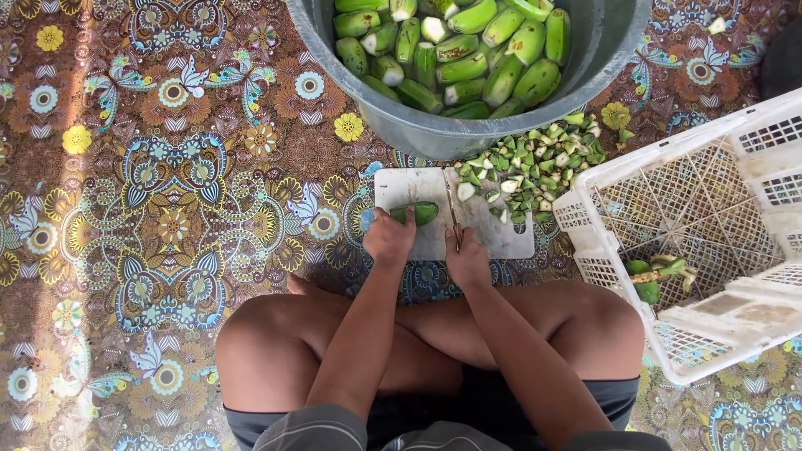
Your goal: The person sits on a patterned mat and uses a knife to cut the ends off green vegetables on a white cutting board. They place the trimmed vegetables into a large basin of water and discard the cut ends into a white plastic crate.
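Left hand (389, 236) grips green banana (415, 213), half hidden; right hand (467, 260) clasps knife (454, 219), handle hidden

One board (501, 234), one knife (452, 219), one basin (601, 50), perhaps twenty bananas (468, 67).

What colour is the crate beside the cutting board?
White; the crate shows clearly in the head view, right of the cutting board.
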